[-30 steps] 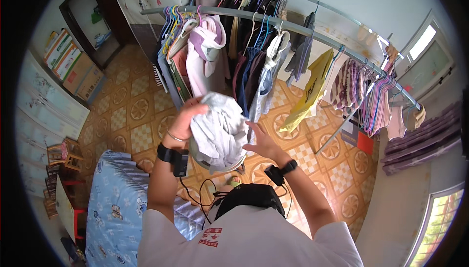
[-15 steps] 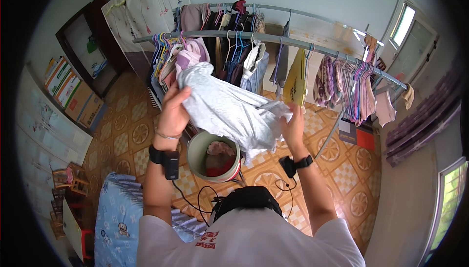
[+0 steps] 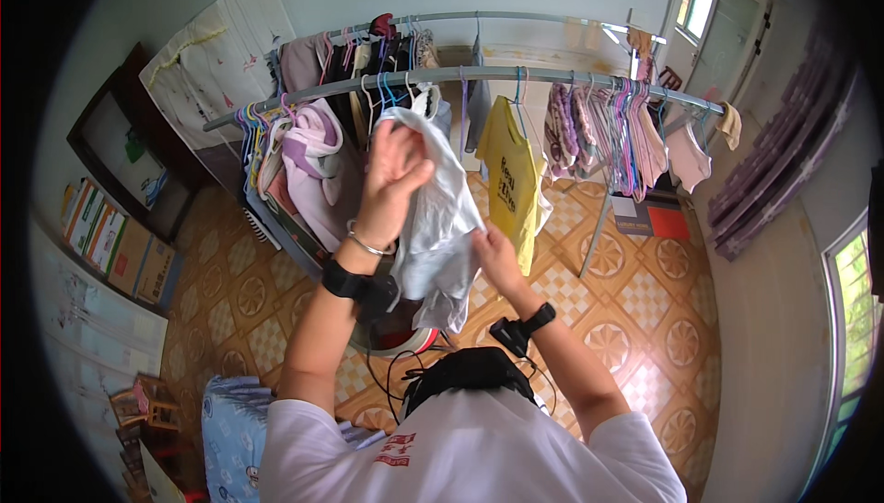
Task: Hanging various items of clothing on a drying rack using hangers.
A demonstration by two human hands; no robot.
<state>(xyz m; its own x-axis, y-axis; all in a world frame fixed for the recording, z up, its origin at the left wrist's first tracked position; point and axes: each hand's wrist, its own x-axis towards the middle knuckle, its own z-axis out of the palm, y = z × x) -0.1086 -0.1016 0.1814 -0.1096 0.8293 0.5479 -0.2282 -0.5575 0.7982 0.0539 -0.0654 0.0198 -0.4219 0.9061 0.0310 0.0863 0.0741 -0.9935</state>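
Note:
A light grey, crumpled garment (image 3: 442, 199) hangs in front of me, its upper end bunched near the hanging rail. My right hand (image 3: 498, 257) is closed on its right edge, pinching the fabric. At the upper left of the cloth is my left hand (image 3: 394, 176), slightly blurred, with thumb and fingers apart; the fabric lies against and behind the fingertips. Below the garment, a bucket (image 3: 405, 342) is mostly hidden by the cloth and my left wrist, with red showing inside.
A curved metal rail (image 3: 460, 74) crosses ahead, carrying a lilac-and-white hooded garment (image 3: 316, 153), a yellow T-shirt (image 3: 506, 167) and several striped clothes on hangers (image 3: 626, 139). Cardboard boxes (image 3: 138, 254) stand at the left. A blue patterned cover (image 3: 230, 439) lies at the lower left.
The garment has gone from stretched sideways to hanging more upright. My left hand has moved right and its fingers have spread; my right hand has come inward and down. The view has turned right.

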